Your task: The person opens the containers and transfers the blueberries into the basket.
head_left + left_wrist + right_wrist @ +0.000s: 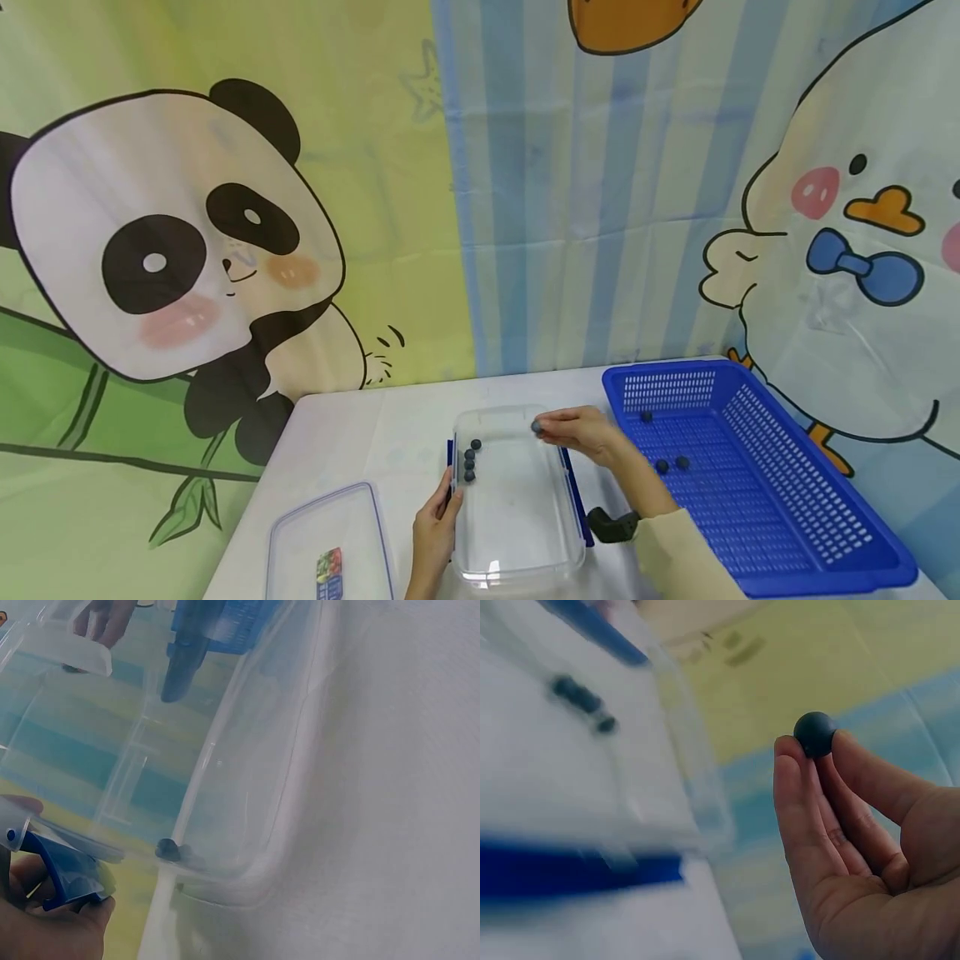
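Note:
A clear plastic container (pixel 517 508) with blue side latches stands without its lid on the white table. My left hand (pixel 435 525) grips its left side; in the left wrist view, the fingers (pixel 94 919) curl about a blue latch (pixel 71 874). Several dark blueberries (pixel 469 464) lie in a row along the container's left wall. Above its far right corner, my right hand (pixel 581 433) pinches one blueberry (pixel 814 735) between thumb and fingertips. The blue basket (pixel 787 533) to the right holds three more blueberries (pixel 682 462).
Left of the container lies a clear lid (pixel 378 533) with a colourful fruit label (pixel 329 573). A printed cloth (pixel 525 208) with a panda and a bird hangs behind the table. A black strap-like device (pixel 611 527) is on my right wrist.

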A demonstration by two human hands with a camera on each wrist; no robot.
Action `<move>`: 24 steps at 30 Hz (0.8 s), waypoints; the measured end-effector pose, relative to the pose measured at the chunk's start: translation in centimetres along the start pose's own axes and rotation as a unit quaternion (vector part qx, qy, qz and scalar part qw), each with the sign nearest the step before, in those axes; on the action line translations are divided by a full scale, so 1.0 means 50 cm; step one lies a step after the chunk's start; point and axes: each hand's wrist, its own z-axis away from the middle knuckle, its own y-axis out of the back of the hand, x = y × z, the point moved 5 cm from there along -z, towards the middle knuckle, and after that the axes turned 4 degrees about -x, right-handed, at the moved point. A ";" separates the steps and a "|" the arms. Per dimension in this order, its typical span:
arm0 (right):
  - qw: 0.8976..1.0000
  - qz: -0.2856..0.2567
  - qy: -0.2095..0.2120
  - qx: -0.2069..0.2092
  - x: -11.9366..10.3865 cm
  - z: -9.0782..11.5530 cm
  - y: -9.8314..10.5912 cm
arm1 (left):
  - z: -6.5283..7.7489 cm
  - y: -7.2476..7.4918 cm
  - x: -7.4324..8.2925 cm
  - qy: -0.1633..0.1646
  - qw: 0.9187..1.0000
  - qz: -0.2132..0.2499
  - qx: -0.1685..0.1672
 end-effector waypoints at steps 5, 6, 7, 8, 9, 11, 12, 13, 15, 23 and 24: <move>0.998 -0.014 0.004 0.067 -0.049 0.056 0.149 | -0.002 0.002 0.002 -0.001 1.000 0.000 0.006; 0.996 -0.023 -0.001 0.082 -0.049 0.066 0.178 | -0.002 0.002 0.002 0.000 1.000 0.001 0.006; 0.995 -0.027 -0.004 0.096 -0.047 0.075 0.205 | -0.002 0.002 0.002 0.001 1.000 0.000 0.007; 0.993 -0.028 -0.008 0.111 -0.042 0.084 0.231 | -0.002 0.002 0.002 0.004 1.000 0.001 0.009; 0.991 -0.031 -0.014 0.127 -0.034 0.093 0.254 | -0.001 0.002 0.002 0.004 1.000 0.001 0.008; 0.987 -0.034 -0.028 0.158 -0.012 0.107 0.294 | -0.001 0.003 0.002 0.006 1.000 0.001 0.006; 0.984 -0.033 -0.036 0.170 0.001 0.111 0.310 | -0.001 0.003 0.001 0.007 1.000 0.000 0.006; 0.982 -0.035 -0.044 0.180 0.013 0.115 0.325 | -0.001 0.003 0.001 0.009 1.000 -0.001 0.006; 0.978 -0.055 -0.058 0.193 0.039 0.121 0.345 | -0.001 0.001 0.001 0.011 1.000 -0.003 0.003; 0.966 -0.082 -0.105 0.220 0.097 0.129 0.377 | 0.004 -0.004 0.007 0.012 1.000 -0.009 -0.005; 0.965 -0.075 -0.108 0.228 0.099 0.128 0.379 | 0.004 -0.004 0.008 0.012 1.000 -0.009 -0.004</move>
